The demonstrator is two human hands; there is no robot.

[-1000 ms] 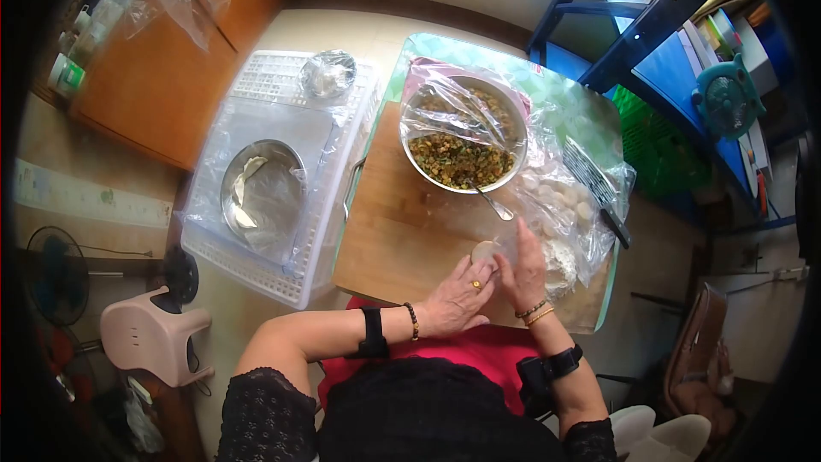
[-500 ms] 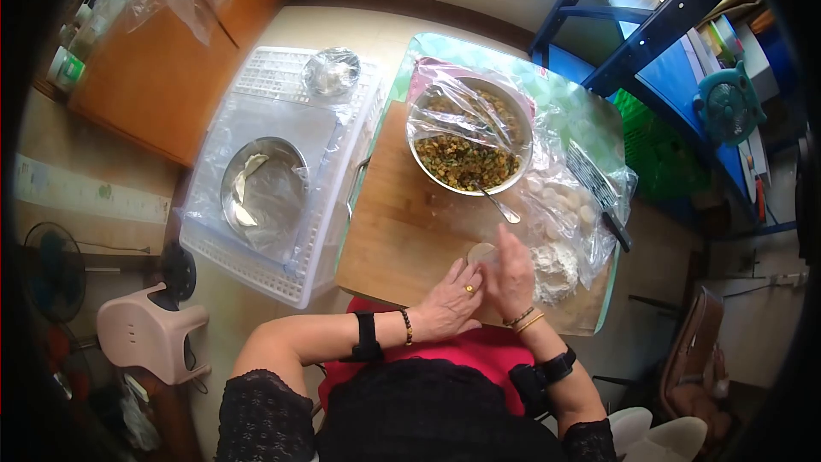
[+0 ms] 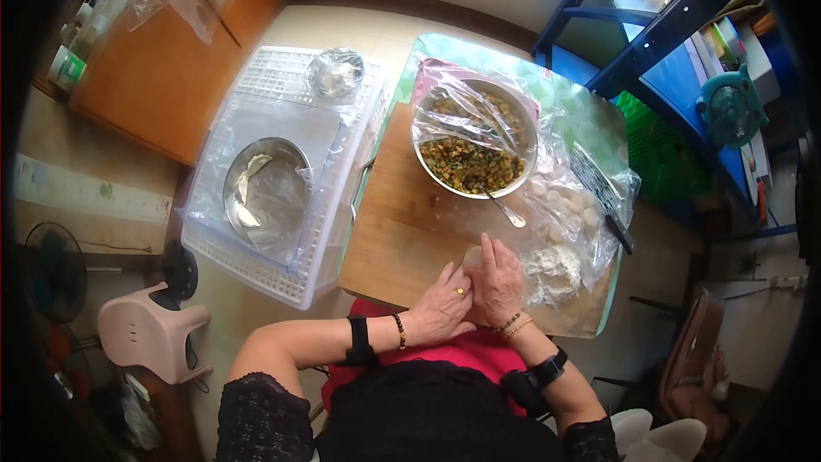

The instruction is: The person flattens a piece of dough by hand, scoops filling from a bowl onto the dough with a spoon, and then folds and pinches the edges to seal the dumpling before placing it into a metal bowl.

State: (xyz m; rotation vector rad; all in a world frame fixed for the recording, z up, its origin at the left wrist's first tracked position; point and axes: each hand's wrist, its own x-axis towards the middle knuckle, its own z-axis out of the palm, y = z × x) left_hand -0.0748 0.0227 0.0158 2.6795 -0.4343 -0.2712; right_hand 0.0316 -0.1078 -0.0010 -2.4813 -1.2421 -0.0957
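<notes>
A small round piece of pale dough [image 3: 471,254] lies on the wooden board [image 3: 402,222], mostly covered by my fingers. My right hand [image 3: 497,282] lies flat on it, palm down. Close beside it on the left, my left hand [image 3: 443,306] touches the dough's edge with its fingertips. Just beyond the hands stands a metal bowl of chopped filling [image 3: 473,150] with a spoon [image 3: 502,209] leaning out of it.
A clear plastic sheet with dough pieces [image 3: 565,203] and a heap of flour [image 3: 552,269] lies to the right. A white plastic crate [image 3: 282,171] at left holds a metal bowl [image 3: 265,192]. A black-handled tool [image 3: 599,192] rests near the table's right edge.
My right hand has come down from beside the dough to lie flat on top of it, and both hands have drawn a little closer to me.
</notes>
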